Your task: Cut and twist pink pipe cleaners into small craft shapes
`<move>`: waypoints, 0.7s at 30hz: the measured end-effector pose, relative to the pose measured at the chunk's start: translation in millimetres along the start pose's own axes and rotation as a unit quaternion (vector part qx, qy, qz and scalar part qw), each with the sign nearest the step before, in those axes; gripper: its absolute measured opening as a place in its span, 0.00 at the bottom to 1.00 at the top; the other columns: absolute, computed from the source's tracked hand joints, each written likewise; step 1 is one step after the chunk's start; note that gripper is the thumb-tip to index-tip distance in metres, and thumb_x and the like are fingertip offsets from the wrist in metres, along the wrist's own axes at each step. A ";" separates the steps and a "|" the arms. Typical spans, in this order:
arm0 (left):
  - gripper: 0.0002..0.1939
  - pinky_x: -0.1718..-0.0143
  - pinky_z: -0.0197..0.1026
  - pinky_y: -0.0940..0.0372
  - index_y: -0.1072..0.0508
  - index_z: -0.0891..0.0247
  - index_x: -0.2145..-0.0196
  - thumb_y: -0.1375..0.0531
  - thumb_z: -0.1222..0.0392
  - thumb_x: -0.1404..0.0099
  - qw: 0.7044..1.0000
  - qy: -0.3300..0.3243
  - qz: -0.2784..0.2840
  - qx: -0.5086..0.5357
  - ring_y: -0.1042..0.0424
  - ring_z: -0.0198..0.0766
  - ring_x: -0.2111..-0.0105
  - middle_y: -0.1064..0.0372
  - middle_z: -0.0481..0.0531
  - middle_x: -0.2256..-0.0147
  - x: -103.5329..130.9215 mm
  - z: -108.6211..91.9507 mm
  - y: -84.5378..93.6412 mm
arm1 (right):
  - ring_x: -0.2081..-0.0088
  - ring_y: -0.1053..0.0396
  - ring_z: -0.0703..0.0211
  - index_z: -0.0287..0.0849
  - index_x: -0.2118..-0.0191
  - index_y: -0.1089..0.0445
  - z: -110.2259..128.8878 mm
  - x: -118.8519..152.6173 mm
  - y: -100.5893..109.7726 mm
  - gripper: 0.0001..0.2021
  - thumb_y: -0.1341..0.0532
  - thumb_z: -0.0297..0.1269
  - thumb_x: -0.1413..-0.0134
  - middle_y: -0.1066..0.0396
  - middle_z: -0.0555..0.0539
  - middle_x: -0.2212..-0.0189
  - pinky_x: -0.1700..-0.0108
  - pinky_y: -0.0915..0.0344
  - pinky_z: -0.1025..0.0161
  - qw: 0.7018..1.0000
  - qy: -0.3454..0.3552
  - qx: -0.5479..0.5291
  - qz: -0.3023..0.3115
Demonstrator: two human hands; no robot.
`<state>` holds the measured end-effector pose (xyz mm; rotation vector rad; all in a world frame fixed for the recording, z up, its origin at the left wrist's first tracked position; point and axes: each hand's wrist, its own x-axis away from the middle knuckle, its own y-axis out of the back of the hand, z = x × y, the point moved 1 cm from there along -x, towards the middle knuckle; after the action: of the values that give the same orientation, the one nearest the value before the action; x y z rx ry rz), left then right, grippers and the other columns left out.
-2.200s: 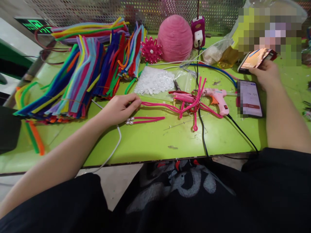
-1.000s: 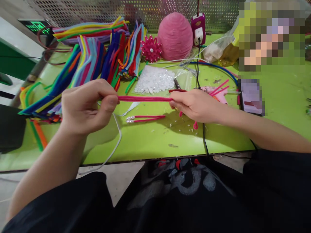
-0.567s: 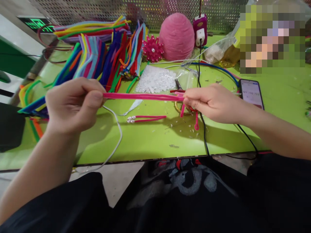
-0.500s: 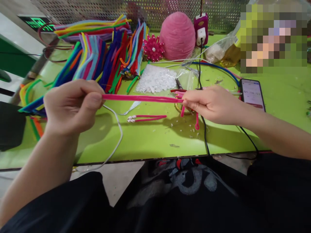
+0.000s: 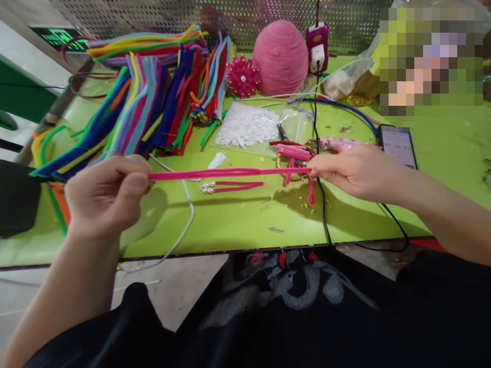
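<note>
Several hot-pink pipe cleaners point(image 5: 215, 174) run in a straight bundle between my hands, above the table. My left hand point(image 5: 109, 194) is closed on their left end, thumb pressed against the curled fingers. At the right end, my right hand point(image 5: 353, 171) pinches the thinner part of the bundle. Just below lies a bent pink pipe cleaner point(image 5: 241, 188) with pearl beads point(image 5: 208, 187) at its tips. Cut pink pieces point(image 5: 295, 152) lie beside my right hand, and a pink patterned tool point(image 5: 337, 144) is partly hidden behind it.
Bundles of coloured pipe cleaners point(image 5: 141, 102) fill the left back. A bag of white beads point(image 5: 247, 125), a pink flower point(image 5: 243, 77) and a pink wound ball point(image 5: 281, 59) stand behind. A phone point(image 5: 397, 143) lies right. A black cable point(image 5: 324, 214) crosses the table's front edge point(image 5: 230, 251).
My hands have moved apart and a little lower, so more of the pink bundle shows between them. The cut pink pieces and a white tassel are now less covered.
</note>
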<state>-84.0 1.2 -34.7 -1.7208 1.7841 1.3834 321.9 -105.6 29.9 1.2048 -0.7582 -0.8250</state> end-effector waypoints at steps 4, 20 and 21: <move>0.23 0.86 0.35 0.46 0.31 0.60 0.76 0.35 0.42 0.32 0.992 -0.058 0.083 0.070 0.41 0.31 0.85 0.42 0.45 0.85 0.2 -17.0 -5.3 | 0.69 0.30 0.55 0.45 0.52 0.23 -1.8 2.9 -3.4 0.19 0.52 0.40 0.25 0.22 0.45 0.68 0.67 0.49 0.61 1.000 0.010 -0.012 0.018; 0.10 0.62 0.39 0.34 0.30 0.59 0.65 0.45 0.67 0.24 0.895 -0.129 0.388 -0.177 0.31 0.38 0.68 0.28 0.47 0.71 22.7 -47.3 -18.0 | 0.75 0.31 0.59 0.44 0.60 0.24 -9.3 45.3 -39.8 0.19 0.50 0.41 0.24 0.26 0.50 0.77 0.71 0.56 0.62 0.991 -0.003 0.126 0.051; 0.10 0.61 0.41 0.34 0.30 0.59 0.65 0.44 0.65 0.24 0.877 -0.167 0.397 -0.211 0.31 0.40 0.67 0.27 0.48 0.70 22.3 -48.1 -19.0 | 0.73 0.30 0.58 0.43 0.62 0.24 -8.0 47.6 -41.1 0.18 0.49 0.40 0.24 0.25 0.49 0.76 0.70 0.54 0.61 0.989 0.003 0.145 0.035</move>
<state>-53.6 -46.2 -36.1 -0.7626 2.1755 2.3686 347.0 -149.1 -8.8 1.4282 -0.9329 -0.6674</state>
